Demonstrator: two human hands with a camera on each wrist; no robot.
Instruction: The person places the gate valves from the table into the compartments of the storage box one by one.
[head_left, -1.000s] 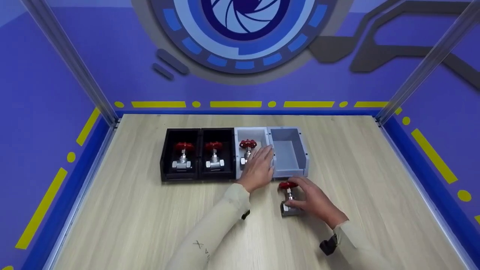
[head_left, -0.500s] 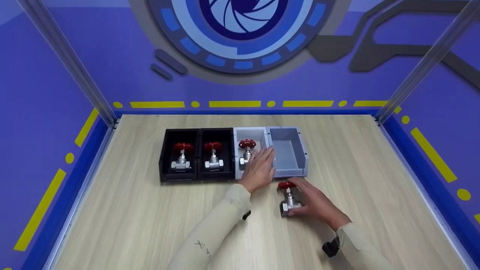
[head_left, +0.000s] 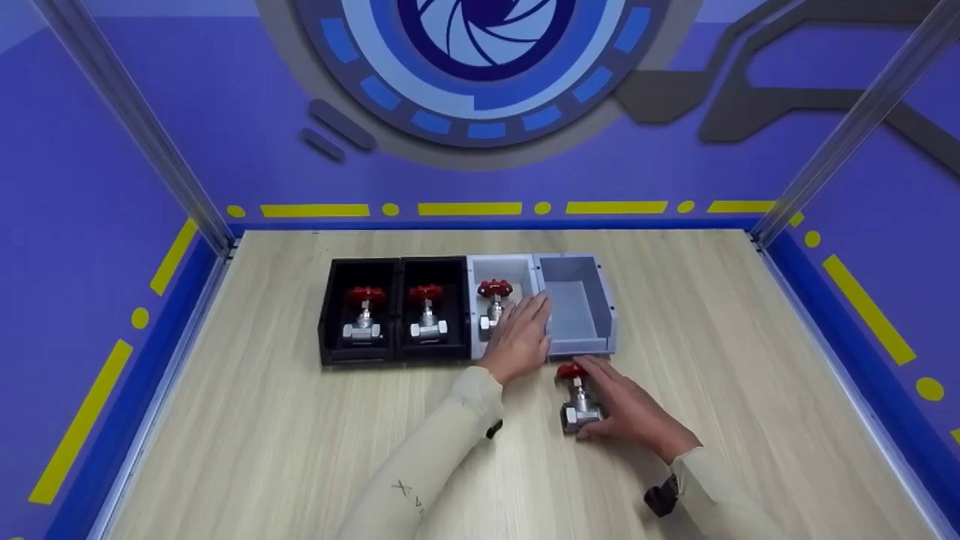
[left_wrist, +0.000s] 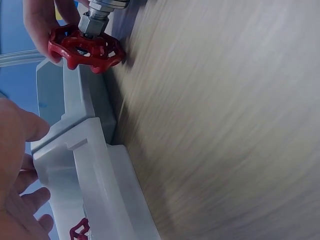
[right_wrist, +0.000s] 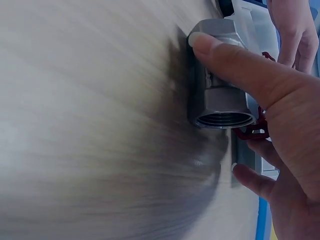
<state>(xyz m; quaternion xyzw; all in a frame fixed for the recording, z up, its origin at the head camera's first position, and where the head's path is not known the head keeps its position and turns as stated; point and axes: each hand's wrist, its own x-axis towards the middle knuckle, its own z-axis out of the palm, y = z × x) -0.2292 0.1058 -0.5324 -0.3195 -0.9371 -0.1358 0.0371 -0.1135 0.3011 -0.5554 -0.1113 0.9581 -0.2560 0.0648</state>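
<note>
On the wooden table, just in front of the grey bin [head_left: 576, 300], is a metal valve [head_left: 580, 412] with a red handwheel. My right hand [head_left: 634, 409] grips it, thumb on the metal body and fingers at the handwheel. In the right wrist view, the thumb lies across the valve body [right_wrist: 225, 100], its threaded opening showing. My left hand [head_left: 517, 341] rests with extended fingers over the right side of the white bin [head_left: 504, 266], partly covering another red-handled valve [head_left: 495, 289] inside. The left wrist view shows the gripped valve's handwheel [left_wrist: 87, 50] close to the grey bin.
Two black bins [head_left: 365, 268] adjoin the white one on the left, each with a red-handled valve [head_left: 428, 311] inside. All the bins stand in one row. Blue-purple panels [head_left: 480, 180] enclose the table at the back and sides.
My right thumb has slid down the valve body toward its lower edge, uncovering more of the metal. The left hand and the bins stay practically in place.
</note>
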